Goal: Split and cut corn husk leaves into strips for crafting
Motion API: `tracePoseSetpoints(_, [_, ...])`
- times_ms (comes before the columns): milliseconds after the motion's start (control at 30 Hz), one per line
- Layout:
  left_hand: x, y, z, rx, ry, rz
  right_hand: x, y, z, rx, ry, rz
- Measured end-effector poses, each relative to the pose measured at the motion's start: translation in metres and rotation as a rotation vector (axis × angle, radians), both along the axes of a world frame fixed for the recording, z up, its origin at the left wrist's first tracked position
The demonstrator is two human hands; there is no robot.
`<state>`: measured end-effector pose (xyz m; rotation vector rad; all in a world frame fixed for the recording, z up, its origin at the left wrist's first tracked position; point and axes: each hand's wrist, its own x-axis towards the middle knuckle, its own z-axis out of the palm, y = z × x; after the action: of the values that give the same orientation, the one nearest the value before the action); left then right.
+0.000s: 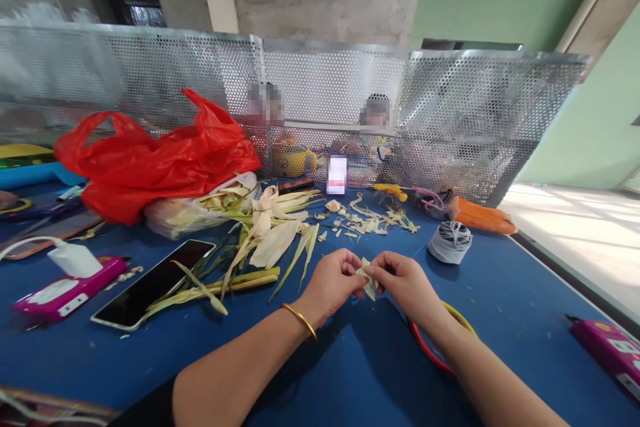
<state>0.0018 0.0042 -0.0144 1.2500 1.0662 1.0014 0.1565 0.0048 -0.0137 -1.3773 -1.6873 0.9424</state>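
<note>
Both my hands meet over the middle of the blue table and pinch one small folded piece of pale corn husk. My left hand, with a gold bangle on its wrist, grips the husk from the left with curled fingers. From the right, my right hand closes on the same piece. A heap of loose husk leaves lies just beyond my left hand. Small husk scraps are scattered farther back.
A red plastic bag sits at the back left. A dark phone and a pink device lie left. A thread spool and an orange tool are right. A perforated metal screen closes the far edge; two people sit behind it.
</note>
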Motion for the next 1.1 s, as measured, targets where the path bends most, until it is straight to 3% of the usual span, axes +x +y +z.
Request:
tracePoseSetpoints(100, [-0.001, -0.001, 0.001, 0.009, 0.044, -0.041, -0.001, 0.001, -0.002, -0.013, 0.118, 0.008])
tracePoseSetpoints(333, [-0.001, 0.002, -0.009, 0.017, 0.076, -0.185, -0.001, 0.002, 0.0, -0.072, 0.059, 0.007])
tracePoseSetpoints(533, [-0.007, -0.001, -0.005, -0.011, 0.008, -0.451, -0.001, 0.004, -0.002, 0.156, 0.011, -0.188])
tracePoseSetpoints(600, [-0.008, -0.003, 0.0, -0.036, -0.006, -0.501, -0.001, 0.004, -0.004, 0.165, -0.018, -0.208])
tracePoseSetpoints(800, [-0.006, -0.008, 0.011, -0.176, 0.008, -0.426, -0.004, 0.004, -0.007, 0.167, -0.052, -0.2])
tracePoseSetpoints(933, [-0.002, -0.01, 0.009, -0.154, 0.021, -0.357, -0.008, 0.002, -0.007, 0.165, -0.033, -0.153])
tracePoseSetpoints(1100, [0.003, -0.014, 0.005, -0.159, 0.031, -0.371, -0.009, 0.003, -0.01, 0.137, 0.008, -0.137])
